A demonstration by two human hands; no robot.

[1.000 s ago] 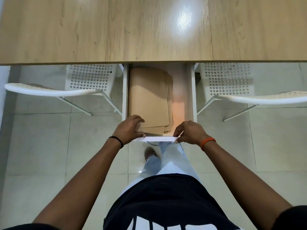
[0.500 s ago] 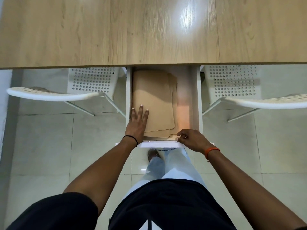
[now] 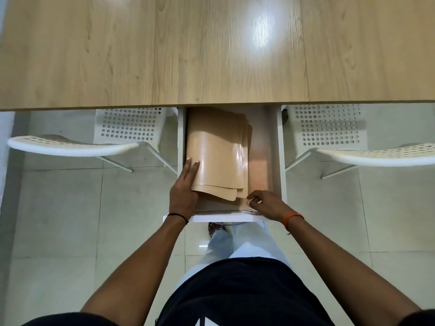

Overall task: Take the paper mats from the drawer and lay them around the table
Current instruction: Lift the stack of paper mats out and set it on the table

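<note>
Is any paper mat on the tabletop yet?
No, the tabletop shows bare wood, and the paper mats lie stacked in the open drawer.

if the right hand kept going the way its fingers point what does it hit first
Probably the near right corner of the paper mats: the right hand has fingers pointing left toward it, almost touching, though depth is unclear.
</note>
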